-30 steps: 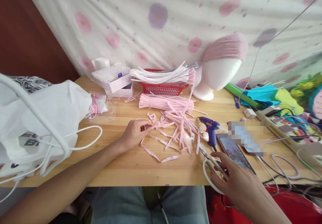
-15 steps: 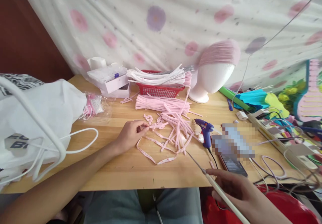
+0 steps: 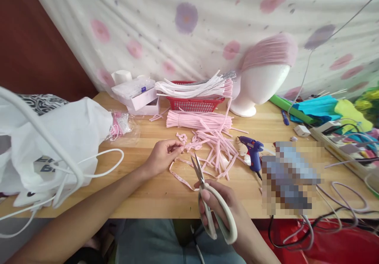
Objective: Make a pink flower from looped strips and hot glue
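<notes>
My right hand grips a pair of scissors by its pale handles, blades parted a little and pointing away from me. My left hand pinches the end of a pink pipe cleaner between thumb and fingers. Coiled pink pieces lie just beyond that hand. A pile of loose pink pipe cleaners spreads over the middle of the table. Below the pile, partly behind the scissors, curves a pink measuring tape.
A purple glue gun lies right of the pile. Behind stand a bundle of pink pipe cleaners, a red basket and a white foam head. A white bag is left; cables and a power strip are right.
My right hand has come left and inward with the scissors, whose blades now show parted near the left hand. The left hand keeps its pinch. The view has shifted slightly.
</notes>
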